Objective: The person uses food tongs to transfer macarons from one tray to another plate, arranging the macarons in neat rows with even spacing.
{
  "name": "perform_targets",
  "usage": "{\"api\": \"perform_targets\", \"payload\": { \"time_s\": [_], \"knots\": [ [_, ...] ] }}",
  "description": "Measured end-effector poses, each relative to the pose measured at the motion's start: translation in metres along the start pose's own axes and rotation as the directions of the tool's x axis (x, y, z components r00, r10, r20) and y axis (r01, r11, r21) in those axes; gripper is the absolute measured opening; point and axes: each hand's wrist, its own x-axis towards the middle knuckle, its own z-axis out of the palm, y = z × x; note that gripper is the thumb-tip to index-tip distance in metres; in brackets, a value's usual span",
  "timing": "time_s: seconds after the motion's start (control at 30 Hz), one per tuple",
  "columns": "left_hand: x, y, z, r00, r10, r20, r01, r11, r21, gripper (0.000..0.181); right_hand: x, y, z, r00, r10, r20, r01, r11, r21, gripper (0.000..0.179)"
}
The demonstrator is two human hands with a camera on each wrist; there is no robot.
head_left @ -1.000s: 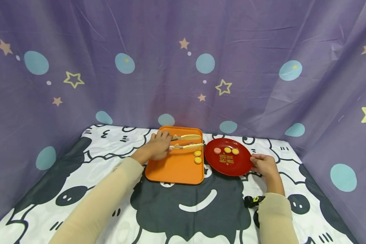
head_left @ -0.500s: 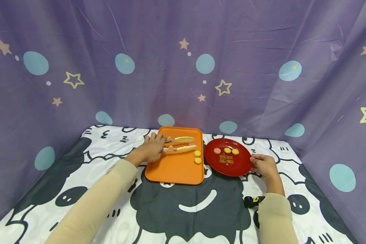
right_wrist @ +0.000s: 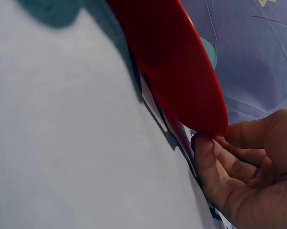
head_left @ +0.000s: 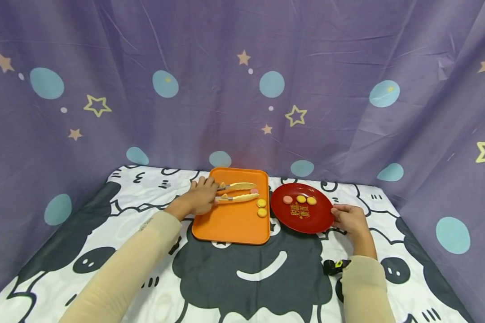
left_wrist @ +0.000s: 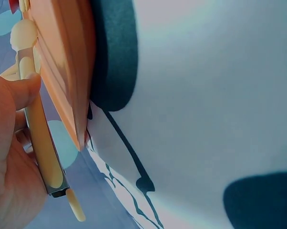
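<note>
My left hand (head_left: pixel 202 196) grips a pair of tongs (head_left: pixel 242 197) with cream tips and metal arms. The tongs' two arms are spread over the orange tray (head_left: pixel 230 229), and a pink macaron (head_left: pixel 254 191) shows between their tips. Two yellow macarons (head_left: pixel 262 208) lie near the tray's right side. In the left wrist view the thumb presses along the handle of the tongs (left_wrist: pixel 38 133). My right hand (head_left: pixel 350 219) pinches the right rim of a red plate (head_left: pixel 283 215). On that plate sit one pink macaron (head_left: pixel 288 199) and two yellow macarons (head_left: pixel 306 200).
A cloth (head_left: pixel 258 296) printed with black-and-white cartoon sheep covers the table. Behind it hangs a purple curtain (head_left: pixel 226 103) with stars and blue dots. The plate's left edge lies right beside the tray's right edge. A small black device (head_left: pixel 334 267) sits at the right wrist.
My left hand has drawn the tongs back to the left, lower over the tray, so the pink macaron now shows between the tips. The right hand and plate have stayed put.
</note>
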Motion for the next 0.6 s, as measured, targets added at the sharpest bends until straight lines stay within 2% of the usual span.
{"api": "perform_targets", "payload": {
  "time_s": [0.43,0.6],
  "knots": [
    [0.0032,0.0013,-0.0008,1.0,-0.005,0.018,0.005,0.999,-0.034,0.051,-0.002,-0.0004,-0.0012,1.0,-0.007,0.007,0.007,1.0,0.004,0.038],
    [0.002,0.0028,-0.0058,1.0,-0.004,0.028,0.005,1.0,-0.026,0.05,-0.0023,-0.0012,-0.0012,1.0,0.002,-0.002,-0.002,1.0,-0.013,0.038]
  ]
}}
